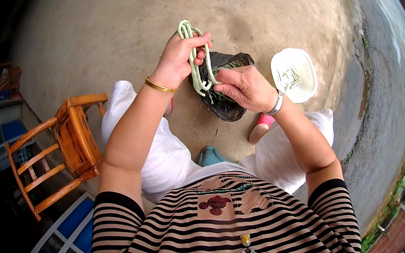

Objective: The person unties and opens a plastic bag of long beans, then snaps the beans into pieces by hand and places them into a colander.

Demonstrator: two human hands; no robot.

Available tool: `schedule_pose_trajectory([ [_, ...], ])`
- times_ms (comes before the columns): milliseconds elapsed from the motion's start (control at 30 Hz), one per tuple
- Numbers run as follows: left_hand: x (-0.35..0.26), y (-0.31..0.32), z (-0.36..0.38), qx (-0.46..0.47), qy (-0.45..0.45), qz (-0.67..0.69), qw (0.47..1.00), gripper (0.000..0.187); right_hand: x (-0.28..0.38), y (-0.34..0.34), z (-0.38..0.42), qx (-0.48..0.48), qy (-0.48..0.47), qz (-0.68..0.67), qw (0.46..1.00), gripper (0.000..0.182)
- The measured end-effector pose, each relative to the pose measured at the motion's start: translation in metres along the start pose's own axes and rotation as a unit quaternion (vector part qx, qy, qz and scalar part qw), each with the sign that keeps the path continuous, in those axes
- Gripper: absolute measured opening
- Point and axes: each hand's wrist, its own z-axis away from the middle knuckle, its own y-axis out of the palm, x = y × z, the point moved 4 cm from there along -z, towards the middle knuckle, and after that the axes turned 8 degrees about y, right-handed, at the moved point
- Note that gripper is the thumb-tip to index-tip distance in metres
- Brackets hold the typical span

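Observation:
My left hand [182, 55] is closed around a looped bunch of pale green long beans [192, 54], lifted above my knees. My right hand [244, 88] pinches the lower ends of the same beans between thumb and fingers. Directly below the hands sits a black plastic bag [232, 109] on the ground, holding more green beans. To the right of it stands a white plastic basket [306, 85] with cut green pieces inside. A gold bangle is on my left wrist and a silver band on my right.
A wooden chair [56, 150] stands at my left. The ground is bare concrete [106, 33], with a rougher road strip [381, 109] on the right. My white-trousered knees and pink slippers [260, 128] frame the bag. Blue and white frames lie at lower left.

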Motion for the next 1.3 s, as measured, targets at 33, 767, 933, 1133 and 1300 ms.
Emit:
schedule_pose_trajectory([
  [33, 0.002, -0.005, -0.003, -0.018, 0.002, 0.015, 1.0, 0.01, 0.005, 0.002, 0.003, 0.029, -0.024, -0.019, 0.999, 0.016],
  [767, 0.009, 0.001, -0.007, 0.006, -0.013, 0.127, 0.992, 0.015, -0.056, -0.012, 0.001, -0.138, 0.275, -0.14, 0.941, 0.028],
  [933, 0.016, -0.004, -0.007, -0.019, -0.051, 0.131, 0.99, 0.019, -0.009, -0.004, -0.001, -0.059, 0.015, 0.009, 0.998, 0.018],
  [1133, 0.008, 0.002, -0.005, -0.007, -0.021, 0.107, 0.994, 0.018, -0.009, -0.026, 0.017, -0.183, 0.183, -0.182, 0.948, 0.021],
  [1300, 0.008, 0.018, 0.002, 0.055, -0.031, 0.099, 0.993, 0.019, -0.06, -0.031, 0.001, -0.168, 0.288, -0.391, 0.858, 0.03],
])
